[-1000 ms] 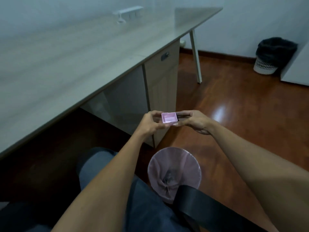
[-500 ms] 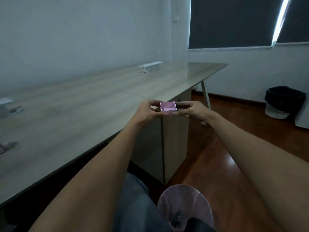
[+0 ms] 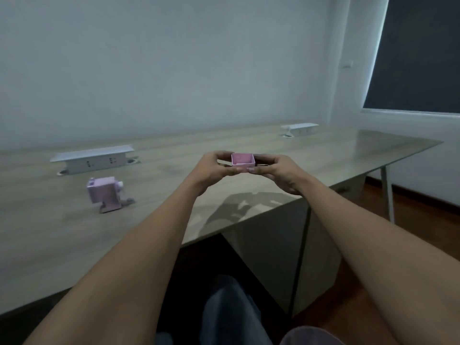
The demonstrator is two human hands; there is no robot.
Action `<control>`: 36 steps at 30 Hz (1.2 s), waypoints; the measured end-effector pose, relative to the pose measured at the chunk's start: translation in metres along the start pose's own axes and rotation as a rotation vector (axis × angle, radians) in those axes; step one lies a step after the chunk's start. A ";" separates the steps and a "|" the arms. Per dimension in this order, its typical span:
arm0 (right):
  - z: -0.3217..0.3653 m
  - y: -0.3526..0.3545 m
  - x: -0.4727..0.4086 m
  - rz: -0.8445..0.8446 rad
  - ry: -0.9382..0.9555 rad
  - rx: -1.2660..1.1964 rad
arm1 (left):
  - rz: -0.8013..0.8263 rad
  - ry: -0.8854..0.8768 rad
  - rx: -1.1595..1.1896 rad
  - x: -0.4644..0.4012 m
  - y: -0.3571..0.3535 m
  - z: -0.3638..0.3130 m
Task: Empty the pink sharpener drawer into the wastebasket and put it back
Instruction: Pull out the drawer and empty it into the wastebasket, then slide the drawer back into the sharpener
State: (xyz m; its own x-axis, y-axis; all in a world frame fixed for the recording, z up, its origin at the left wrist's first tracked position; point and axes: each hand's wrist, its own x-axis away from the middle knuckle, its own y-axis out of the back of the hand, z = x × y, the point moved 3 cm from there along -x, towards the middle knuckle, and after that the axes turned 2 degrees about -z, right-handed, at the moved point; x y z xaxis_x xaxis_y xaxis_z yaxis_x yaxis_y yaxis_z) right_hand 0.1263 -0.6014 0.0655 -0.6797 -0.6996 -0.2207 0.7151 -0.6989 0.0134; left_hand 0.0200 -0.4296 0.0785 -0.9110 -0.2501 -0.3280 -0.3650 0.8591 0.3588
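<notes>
A small pink drawer (image 3: 242, 161) is held open side up between my two hands above the wooden desk (image 3: 323, 155). My left hand (image 3: 211, 170) pinches its left end and my right hand (image 3: 276, 171) grips its right end. The drawer looks hollow inside. The pink sharpener (image 3: 104, 192) stands on the desk to the left, well apart from my hands. Only the pink rim of the wastebasket (image 3: 311, 336) shows at the bottom edge, below my right arm.
A white socket box (image 3: 93, 159) sits behind the sharpener and a second one (image 3: 300, 128) stands far right on the desk. A cabinet (image 3: 298, 247) is under the desk's right part. My knee (image 3: 229, 310) is below.
My view has lifted from the floor and wastebasket up to the desk. Both hands have carried the drawer up over the desk top, and the sharpener has come into view.
</notes>
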 end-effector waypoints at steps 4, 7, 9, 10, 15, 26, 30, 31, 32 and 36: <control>0.000 -0.062 -0.037 0.105 0.030 -0.017 | -0.109 0.035 -0.033 0.018 0.063 0.011; -0.008 -0.112 -0.059 0.175 0.043 -0.053 | -0.181 0.064 -0.071 0.033 0.109 0.019; -0.011 -0.144 -0.071 0.211 0.050 -0.076 | -0.220 0.083 -0.106 0.044 0.139 0.023; -0.011 -0.161 -0.077 0.236 0.059 -0.079 | -0.242 0.091 -0.126 0.050 0.154 0.025; -0.006 -0.236 -0.103 0.319 0.120 -0.067 | -0.318 0.120 -0.170 0.079 0.227 0.027; -0.021 -0.312 -0.135 0.333 0.125 -0.007 | -0.462 0.186 -0.174 0.114 0.305 0.054; -0.040 -0.308 -0.142 0.300 0.076 0.064 | -0.538 0.201 -0.139 0.127 0.318 0.072; -0.043 -0.307 -0.141 0.311 0.076 0.093 | -0.556 0.209 -0.134 0.132 0.321 0.076; -0.046 -0.306 -0.141 0.323 0.078 0.119 | -0.572 0.216 -0.129 0.137 0.325 0.081; -0.056 -0.305 -0.138 0.350 0.076 0.147 | -0.614 0.269 -0.118 0.158 0.337 0.103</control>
State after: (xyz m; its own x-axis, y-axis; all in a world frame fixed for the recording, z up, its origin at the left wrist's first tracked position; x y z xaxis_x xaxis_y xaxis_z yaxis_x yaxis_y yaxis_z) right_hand 0.0114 -0.2835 0.0373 -0.3810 -0.8903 -0.2492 0.8667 -0.4378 0.2391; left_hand -0.2270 -0.1339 0.0575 -0.5426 -0.7920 -0.2798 -0.8357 0.4753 0.2751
